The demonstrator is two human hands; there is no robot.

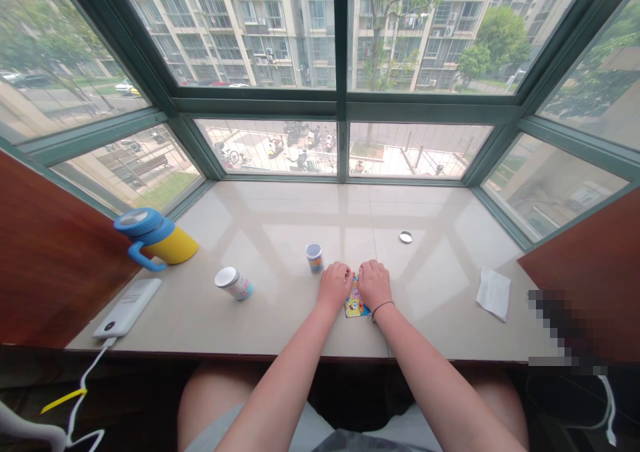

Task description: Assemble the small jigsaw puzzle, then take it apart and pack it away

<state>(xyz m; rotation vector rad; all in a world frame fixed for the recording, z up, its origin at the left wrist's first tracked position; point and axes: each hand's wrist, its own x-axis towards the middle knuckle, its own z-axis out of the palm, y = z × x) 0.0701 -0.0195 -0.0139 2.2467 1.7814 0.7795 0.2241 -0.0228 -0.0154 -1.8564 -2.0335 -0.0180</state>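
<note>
A small cartoon jigsaw puzzle (356,303), mostly yellow and blue, lies flat near the table's front edge. My left hand (336,284) rests at its upper left side with fingers curled in against it. On the other side, my right hand (374,284) is curled over the upper right part, and a dark cord circles that wrist. The hands nearly meet and cover the puzzle's far portion; my fingertips are mostly hidden. Just beyond my left hand stands an uncovered round tin (315,259) with a printed side. Its likely lid, a small round silvery cap (405,237), lies farther back to the right.
A second printed tin (235,284) with a white top stands left. Farther left are a yellow and blue jug (170,239) and a white power bank (127,309) with a cable. A white tissue (493,294) lies right. Window frames (345,102) border the glossy tabletop (280,205).
</note>
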